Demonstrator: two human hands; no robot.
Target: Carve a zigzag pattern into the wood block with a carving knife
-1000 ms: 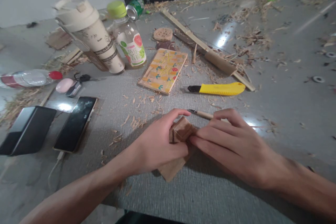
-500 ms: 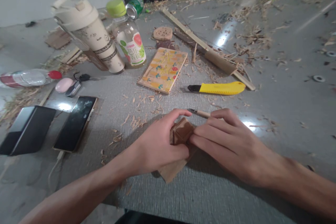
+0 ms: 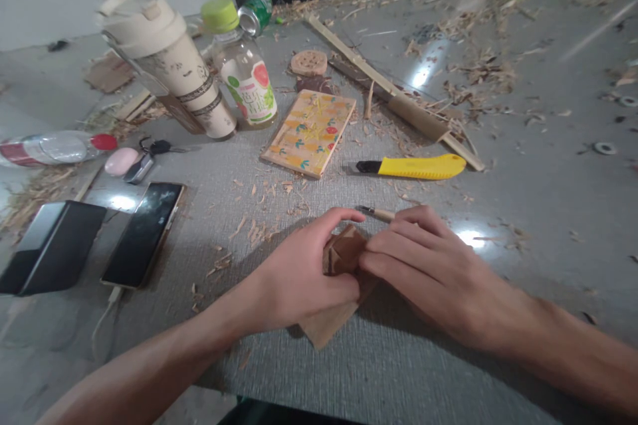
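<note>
My left hand [image 3: 299,272] grips a small brown wooden block [image 3: 345,251] that rests on a flat wooden board [image 3: 326,323] near the table's front edge. My right hand [image 3: 423,265] presses against the block from the right, fingers together, and holds a thin carving tool [image 3: 376,214] whose tip pokes out past the fingers. Both hands touch the block. Much of the board is hidden under my left hand.
A yellow utility knife [image 3: 413,167] lies just beyond my hands. Farther back are a patterned wooden card [image 3: 310,133], a drink bottle [image 3: 244,70], a cream tumbler [image 3: 169,63] and bamboo strips [image 3: 393,96]. Two phones [image 3: 142,234] lie left. Shavings litter the grey table [image 3: 523,186].
My right hand has crept slightly left against the block, so less of the tool shaft shows. The left hand and block have hardly moved.
</note>
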